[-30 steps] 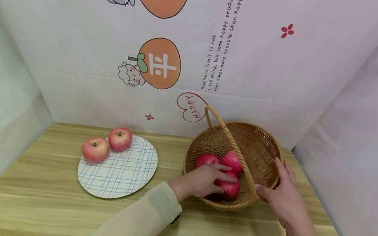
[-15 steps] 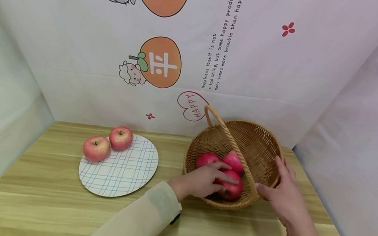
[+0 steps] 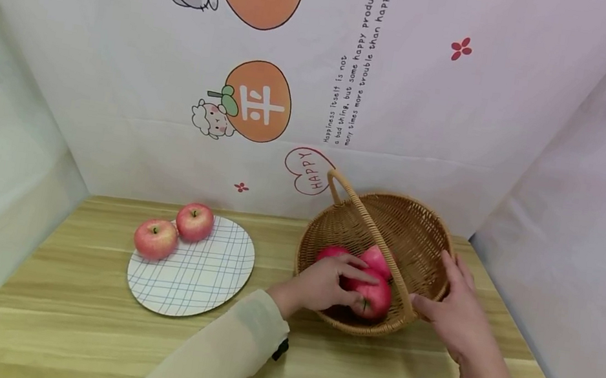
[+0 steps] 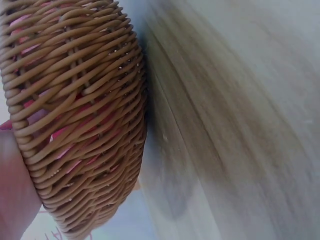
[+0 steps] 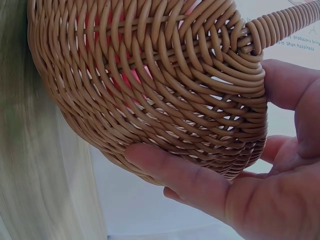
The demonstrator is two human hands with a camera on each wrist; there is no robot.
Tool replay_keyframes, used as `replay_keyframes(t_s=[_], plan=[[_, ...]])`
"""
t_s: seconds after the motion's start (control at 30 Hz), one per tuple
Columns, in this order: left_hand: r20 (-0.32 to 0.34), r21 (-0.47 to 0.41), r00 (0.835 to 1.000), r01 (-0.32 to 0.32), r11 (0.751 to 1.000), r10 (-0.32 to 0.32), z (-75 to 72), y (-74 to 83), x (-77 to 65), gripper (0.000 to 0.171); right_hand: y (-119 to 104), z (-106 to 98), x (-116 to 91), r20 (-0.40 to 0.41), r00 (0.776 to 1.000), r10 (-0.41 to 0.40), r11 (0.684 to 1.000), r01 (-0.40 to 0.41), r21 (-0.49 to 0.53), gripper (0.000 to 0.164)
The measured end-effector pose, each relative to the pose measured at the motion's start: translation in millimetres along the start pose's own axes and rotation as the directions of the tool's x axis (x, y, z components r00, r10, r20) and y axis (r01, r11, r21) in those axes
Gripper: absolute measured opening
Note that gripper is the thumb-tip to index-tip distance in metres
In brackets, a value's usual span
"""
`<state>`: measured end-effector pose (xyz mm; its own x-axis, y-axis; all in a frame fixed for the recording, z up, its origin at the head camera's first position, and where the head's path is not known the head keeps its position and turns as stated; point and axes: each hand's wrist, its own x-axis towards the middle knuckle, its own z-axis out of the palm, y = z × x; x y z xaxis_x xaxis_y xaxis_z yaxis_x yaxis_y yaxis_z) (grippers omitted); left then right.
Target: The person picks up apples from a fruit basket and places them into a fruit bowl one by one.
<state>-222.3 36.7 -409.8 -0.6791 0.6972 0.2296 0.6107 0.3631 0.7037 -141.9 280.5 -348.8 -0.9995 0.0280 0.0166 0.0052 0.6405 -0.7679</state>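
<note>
A brown wicker basket [image 3: 418,245] with an arched handle stands on the wooden table, three red apples inside. My left hand [image 3: 318,283] reaches over its near left rim. Thumb and fingers curl round the front apple [image 3: 376,299], whose stem faces me. Behind it lie the back left apple [image 3: 332,252], partly covered by the hand, and the back right apple [image 3: 377,260]. At the right side my right hand [image 3: 463,317] grips the basket by rim and wall, thumb near the handle's base. The left wrist view shows mostly the basket's outer wall [image 4: 90,110], hiding the grasp.
On the left, a round white plate [image 3: 195,284] with a blue check pattern carries two paler red apples, a front one [image 3: 155,240] and a rear one [image 3: 195,222], at its left edge. Printed white cloth [image 3: 399,99] hangs behind the table and along both sides.
My left hand has drawn slightly left, and the front apple has shifted a little right and turned, bringing its stem into view. The right hand keeps its hold on the basket.
</note>
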Motion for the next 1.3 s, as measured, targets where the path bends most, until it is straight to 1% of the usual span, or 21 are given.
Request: replay_keyframes(t_s=[0.03,0.07,0.1,0.13,0.17,0.2,0.23,0.27,0.3,0.33,0.43,0.47,0.57,0.67,0.8,0.9,0.97,1.07,1.17,1.27,1.3], plan=[[-0.02,-0.059,1.0,0.015,0.998,-0.016,0.1,-1.2,0.1,0.035,0.1,0.0,0.1,0.0,1.0,0.0,1.0,0.0,0.001,0.105],[-0.034,-0.139,0.999,0.03,0.99,-0.035,0.3,-2.5,0.3,0.034,0.2,0.1,0.1,0.0,1.0,0.001,1.0,-0.001,0.003,0.105],[-0.044,-0.226,0.997,0.046,0.973,-0.058,0.6,-3.4,0.4,0.033,0.3,0.2,0.2,-0.001,1.0,0.002,1.0,-0.002,0.004,0.105],[-0.051,-0.325,0.996,0.058,0.944,-0.079,0.5,-3.7,0.4,0.033,0.4,0.3,0.2,-0.002,1.0,0.002,1.0,-0.002,0.004,0.105],[-0.054,-0.419,0.994,0.068,0.906,-0.099,0.7,-4.1,0.5,0.033,0.5,0.4,0.3,-0.003,1.0,0.002,1.0,-0.002,0.006,0.105],[-0.056,-0.502,0.991,0.074,0.862,-0.118,0.7,-4.4,0.5,0.034,0.5,0.4,0.3,-0.004,1.0,0.002,1.0,-0.002,0.006,0.105],[-0.053,-0.581,0.989,0.079,0.81,-0.134,0.7,-4.4,0.5,0.034,0.6,0.5,0.4,-0.006,1.0,0.002,1.0,-0.002,0.004,0.105],[-0.053,-0.643,0.988,0.079,0.762,-0.147,0.6,-4.3,0.6,0.035,0.6,0.5,0.5,-0.007,1.0,0.002,1.0,-0.002,0.004,0.105],[-0.054,-0.687,0.986,0.078,0.722,-0.158,0.4,-3.9,0.7,0.036,0.7,0.6,0.6,-0.007,1.0,0.002,1.0,-0.002,0.003,0.105],[-0.052,-0.724,0.984,0.081,0.685,-0.17,0.1,-3.2,0.9,0.037,0.9,0.6,0.7,-0.008,1.0,0.002,1.0,-0.002,0.004,0.105],[-0.037,-0.796,0.978,0.095,0.597,-0.206,-0.5,0.4,1.5,0.04,1.5,0.7,1.0,-0.007,1.0,0.004,1.0,-0.003,0.011,0.105],[-0.031,-0.814,0.975,0.102,0.572,-0.218,-0.6,1.9,1.9,0.04,1.6,0.7,1.1,-0.007,1.0,0.003,1.0,-0.003,0.015,0.105],[-0.01,-0.854,0.966,0.126,0.505,-0.259,-0.5,6.8,2.4,0.04,1.9,0.6,1.0,-0.006,1.0,0.005,1.0,-0.005,0.019,0.105],[0.002,-0.885,0.952,0.144,0.443,-0.305,-0.6,10.9,2.3,0.041,2.1,0.4,1.2,-0.007,1.0,0.006,1.0,-0.005,0.018,0.105],[0.011,-0.922,0.933,0.149,0.358,-0.36,-1.6,14.3,1.0,0.043,3.0,0.2,2.0,-0.005,1.0,0.004,1.0,-0.004,0.023,0.105],[0.014,-0.94,0.919,0.146,0.307,-0.394,-3.3,15.9,-0.8,0.043,3.4,0.2,2.6,-0.003,1.0,0.003,1.0,-0.003,0.029,0.105],[0.018,-0.947,0.909,0.148,0.283,-0.417,-4.8,16.9,-2.0,0.043,3.5,0.2,2.7,-0.002,1.0,0.004,0.999,-0.004,0.032,0.105],[0.023,-0.956,0.888,0.155,0.251,-0.459,-6.5,17.6,-3.0,0.042,3.5,-0.1,2.5,0.001,1.0,0.004,0.999,-0.004,0.04,0.105],[0.024,-0.96,0.872,0.157,0.231,-0.49,-7.8,17.4,-3.7,0.043,3.2,-0.3,2.2,0.002,1.0,0.006,0.999,-0.006,0.039,0.105],[0.024,-0.962,0.859,0.159,0.222,-0.511,-9.1,16.7,-5.0,0.044,2.8,-0.2,2.1,0.004,1.0,0.007,0.999,-0.008,0.04,0.105],[0.024,-0.964,0.854,0.158,0.216,-0.519,-9.9,16.7,-5.6,0.043,2.7,-0.2,2.1,0.005,1.0,0.007,0.999,-0.008,0.041,0.105]])
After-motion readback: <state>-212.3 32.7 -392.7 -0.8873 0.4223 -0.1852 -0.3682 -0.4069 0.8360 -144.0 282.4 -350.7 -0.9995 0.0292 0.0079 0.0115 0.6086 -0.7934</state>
